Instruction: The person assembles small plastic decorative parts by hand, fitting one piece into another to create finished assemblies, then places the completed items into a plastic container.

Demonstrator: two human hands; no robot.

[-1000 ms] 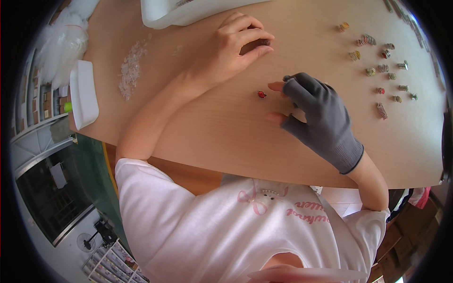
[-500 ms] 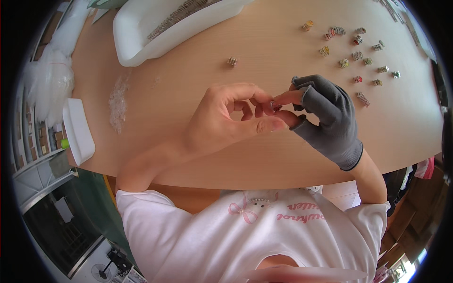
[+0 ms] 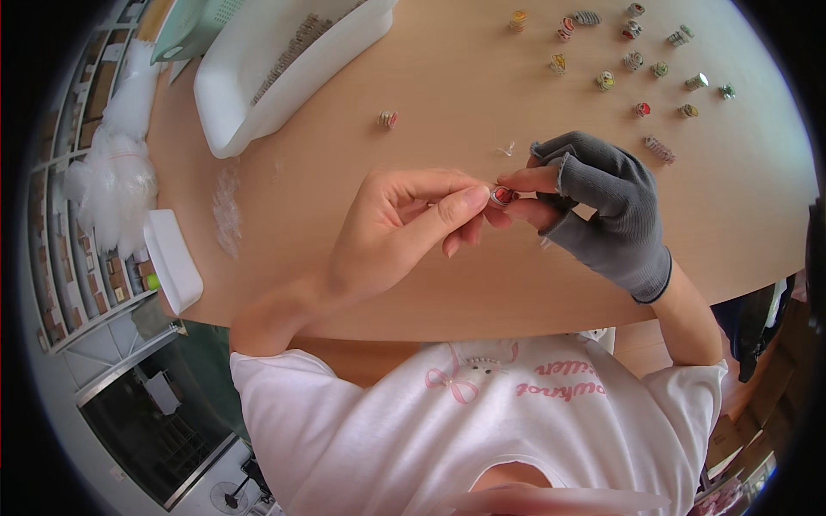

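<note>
Between my two hands is a small silver ring with a red face (image 3: pixel 502 196). My bare left hand (image 3: pixel 413 219) pinches its left side between thumb and fingers. My right hand (image 3: pixel 602 193), in a grey fingerless glove, holds its other side with thumb and forefinger. Both hands are above the near middle of the table. Beyond my left hand, a small silver-and-red stack of what look like rings (image 3: pixel 388 119) rests by itself. Several similar little stacks, among them a yellow-topped one (image 3: pixel 606 81) and a longer silver one (image 3: pixel 660 150), stand or lie beyond my right hand.
A white tub (image 3: pixel 225 129) holding rows of small metallic pieces stands at the far left, beside a pale green basket (image 3: pixel 194 30). Clear plastic scraps (image 3: pixel 227 211) and a small white tray (image 3: pixel 175 262) lie left. A plastic bag (image 3: pixel 112 193) hangs beyond the left edge.
The ring's red face has turned into sight, and my left thumb has come up against it. White or clear scraps now show beyond my right fingers. The whole view has shifted slightly.
</note>
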